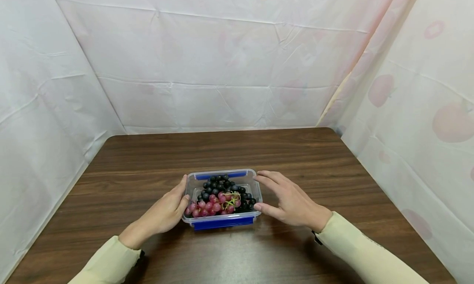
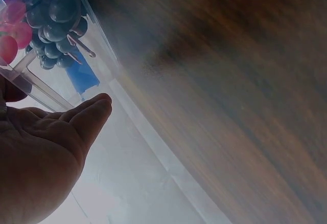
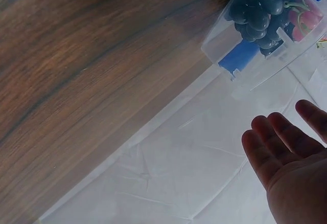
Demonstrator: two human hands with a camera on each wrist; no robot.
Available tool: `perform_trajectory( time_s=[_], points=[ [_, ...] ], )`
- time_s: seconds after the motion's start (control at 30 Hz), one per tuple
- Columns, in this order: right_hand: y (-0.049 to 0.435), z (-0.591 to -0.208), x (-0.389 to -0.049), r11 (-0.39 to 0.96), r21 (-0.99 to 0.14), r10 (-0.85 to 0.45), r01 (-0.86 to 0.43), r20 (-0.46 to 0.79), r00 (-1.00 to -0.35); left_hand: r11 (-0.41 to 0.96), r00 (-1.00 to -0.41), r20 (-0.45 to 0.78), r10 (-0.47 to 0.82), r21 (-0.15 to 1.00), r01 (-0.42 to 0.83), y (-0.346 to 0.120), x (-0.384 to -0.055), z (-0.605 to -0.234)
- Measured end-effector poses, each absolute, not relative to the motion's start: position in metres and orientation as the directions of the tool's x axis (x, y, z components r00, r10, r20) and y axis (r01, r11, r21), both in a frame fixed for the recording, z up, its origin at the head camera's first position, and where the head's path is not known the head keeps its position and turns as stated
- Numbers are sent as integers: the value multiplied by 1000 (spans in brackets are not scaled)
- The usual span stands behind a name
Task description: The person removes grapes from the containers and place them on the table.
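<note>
A clear plastic food container (image 1: 222, 223) with blue clip flaps on its long sides stands on the table. Inside lie dark grapes (image 1: 216, 185) towards the back and right. A bunch of red grapes (image 1: 209, 207) with a green stem lies over the front left part. My left hand (image 1: 163, 212) rests against the container's left wall, its fingers extended along the side and the thumb at the front left. On the other side my right hand (image 1: 292, 199) is spread beside the right wall; the right wrist view shows the fingers (image 3: 278, 142) apart from the container.
The brown wood-grain table (image 1: 222, 150) extends around the container on all sides. Pale creased sheeting (image 1: 222, 61) hangs behind it and along both sides, with faded fruit prints on the right.
</note>
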State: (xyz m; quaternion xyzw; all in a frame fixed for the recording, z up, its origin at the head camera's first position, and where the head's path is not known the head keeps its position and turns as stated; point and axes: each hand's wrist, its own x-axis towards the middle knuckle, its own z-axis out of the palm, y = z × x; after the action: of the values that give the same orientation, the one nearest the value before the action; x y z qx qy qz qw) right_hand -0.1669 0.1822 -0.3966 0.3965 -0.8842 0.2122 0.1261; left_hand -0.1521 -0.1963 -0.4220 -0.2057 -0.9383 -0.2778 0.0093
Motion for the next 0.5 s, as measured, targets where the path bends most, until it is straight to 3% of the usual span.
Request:
perform_trajectory(
  time_s=[0.5],
  points=[
    [176, -395, -167, 576, -275, -663, -770, 393, -637, 764, -915, 138, 380, 511, 394, -198, -153, -424]
  ],
)
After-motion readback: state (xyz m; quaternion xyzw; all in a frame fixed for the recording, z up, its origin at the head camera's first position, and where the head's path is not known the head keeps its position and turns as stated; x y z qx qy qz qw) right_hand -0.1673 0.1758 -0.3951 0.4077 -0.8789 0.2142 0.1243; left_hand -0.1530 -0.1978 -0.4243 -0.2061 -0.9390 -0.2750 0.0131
